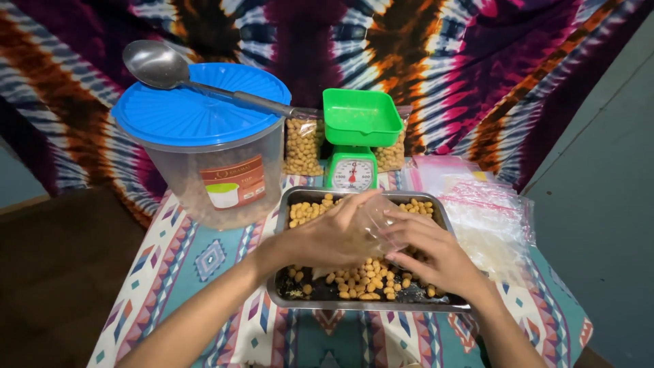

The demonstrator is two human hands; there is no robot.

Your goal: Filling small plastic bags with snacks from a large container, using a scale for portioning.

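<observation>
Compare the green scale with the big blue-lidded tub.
The green scale is small and opaque, with an open square pan on top and a round dial in front. The blue-lidded tub is far larger, round, with see-through walls, and it is closed; a metal ladle lies across its lid. The scale's pan looks nearly empty. Both stand behind the metal tray on the patterned cloth.

One head-worn camera looks steeply down and forward — close over the metal tray (293,204) on the patterned surface (204,272) — facing a tie-dye backdrop (477,61).
</observation>
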